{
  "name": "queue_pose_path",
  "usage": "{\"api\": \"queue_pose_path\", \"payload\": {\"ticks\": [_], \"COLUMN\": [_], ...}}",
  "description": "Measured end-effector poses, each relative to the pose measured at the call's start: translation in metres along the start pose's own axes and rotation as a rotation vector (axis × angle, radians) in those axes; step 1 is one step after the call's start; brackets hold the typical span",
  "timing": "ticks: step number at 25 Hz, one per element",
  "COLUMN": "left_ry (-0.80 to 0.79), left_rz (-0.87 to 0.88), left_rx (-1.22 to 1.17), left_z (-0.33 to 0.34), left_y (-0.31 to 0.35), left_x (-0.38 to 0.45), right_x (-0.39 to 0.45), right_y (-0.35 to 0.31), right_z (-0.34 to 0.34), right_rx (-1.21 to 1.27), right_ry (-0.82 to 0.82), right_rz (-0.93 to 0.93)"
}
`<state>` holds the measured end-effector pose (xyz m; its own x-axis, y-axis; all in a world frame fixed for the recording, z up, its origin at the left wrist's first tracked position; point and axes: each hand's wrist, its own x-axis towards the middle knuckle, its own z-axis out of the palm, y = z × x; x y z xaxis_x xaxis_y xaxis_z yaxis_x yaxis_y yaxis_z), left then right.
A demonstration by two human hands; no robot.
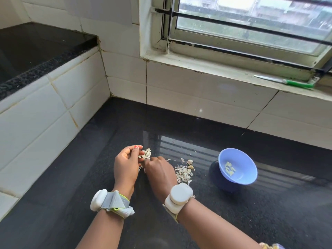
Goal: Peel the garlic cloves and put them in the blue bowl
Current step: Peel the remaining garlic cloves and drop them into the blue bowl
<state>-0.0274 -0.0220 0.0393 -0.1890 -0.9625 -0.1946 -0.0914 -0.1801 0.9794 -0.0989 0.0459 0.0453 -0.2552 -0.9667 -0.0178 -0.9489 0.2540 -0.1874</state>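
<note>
Left hand grips my garlic; right hand pinches its skin. Bowl, holding peeled cloves, sits at 3 o'clock on the tabletop. Risk: a hard tug flicks the clove among the peels.

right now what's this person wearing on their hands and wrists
Both forearms are bare, no sleeves. The left wrist carries a white rounded device on a grey fabric strap edged in yellow-green. The right wrist has a similar white device. A left-hand nail is painted red.

White wrist units, grey strap w/ lime trim, red nail
</note>
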Motion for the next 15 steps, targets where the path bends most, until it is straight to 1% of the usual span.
{"api": "queue_pose_path", "payload": {"ticks": [3, 5, 12, 15], "left_ry": [0.029, 0.045, 0.026, 0.038], "left_rz": [0.029, 0.041, 0.074, 0.082], "left_rx": [0.044, 0.063, 0.115, 0.115], "left_z": [0.000, 0.000, 0.005, 0.003], "left_y": [-0.002, -0.003, -0.003, 0.002], "left_x": [0.001, 0.001, 0.000, -0.003], "right_x": [-0.002, -0.003, -0.007, -0.006], "right_y": [0.001, 0.006, 0.007, 0.011], "right_z": [0.003, 0.006, 0.003, 0.007], "right_rx": [0.042, 0.064, 0.192, 0.374], "right_ry": [0.019, 0.041, 0.123, 0.121], "right_rz": [0.047, 0.034, -0.166, -0.128]}}
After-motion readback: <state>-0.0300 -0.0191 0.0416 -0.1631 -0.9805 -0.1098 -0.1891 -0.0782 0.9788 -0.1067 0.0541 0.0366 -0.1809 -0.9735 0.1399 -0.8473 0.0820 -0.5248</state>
